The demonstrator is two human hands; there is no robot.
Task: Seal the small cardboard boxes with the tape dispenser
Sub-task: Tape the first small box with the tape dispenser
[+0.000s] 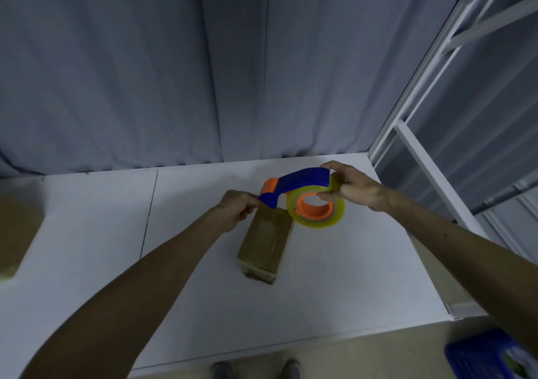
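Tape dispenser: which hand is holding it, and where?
The right hand grips the tape dispenser at the rear of its blue handle, fingers on the tape roll. The left hand pinches at its front tip, above the cardboard box.

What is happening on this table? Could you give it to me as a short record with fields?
Surface: white table
Box: small cardboard box, lying mid-table, top closed
Tool: blue and orange tape dispenser with a yellowish roll, held over the box's far end
Hands: right hand grips the dispenser's rear and roll; left hand pinches at its front tip
Floor: blue crate, lower right
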